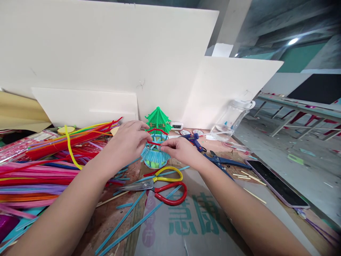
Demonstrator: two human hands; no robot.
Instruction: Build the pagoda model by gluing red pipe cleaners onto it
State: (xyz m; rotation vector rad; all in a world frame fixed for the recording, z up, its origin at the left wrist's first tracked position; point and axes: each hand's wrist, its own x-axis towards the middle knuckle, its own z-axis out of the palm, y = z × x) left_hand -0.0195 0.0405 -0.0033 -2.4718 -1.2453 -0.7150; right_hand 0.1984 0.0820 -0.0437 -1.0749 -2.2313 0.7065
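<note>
A small pavilion model stands upright in front of me, with a green pointed roof and a light blue lower tier. Just before it, a short red pipe cleaner stretches between my hands. My left hand pinches near its left end, the fingertips partly hidden behind the hand. On the other side, my right hand grips the right end between thumb and forefinger. Whether the red piece touches the model, I cannot tell. Scissors with one yellow and one red handle lie below the hands.
Bundles of coloured pipe cleaners cover the left side. At right are a blue glue gun, blue-handled pliers, a phone and a clear plastic jug. White boards stand behind; blue strips lie in front.
</note>
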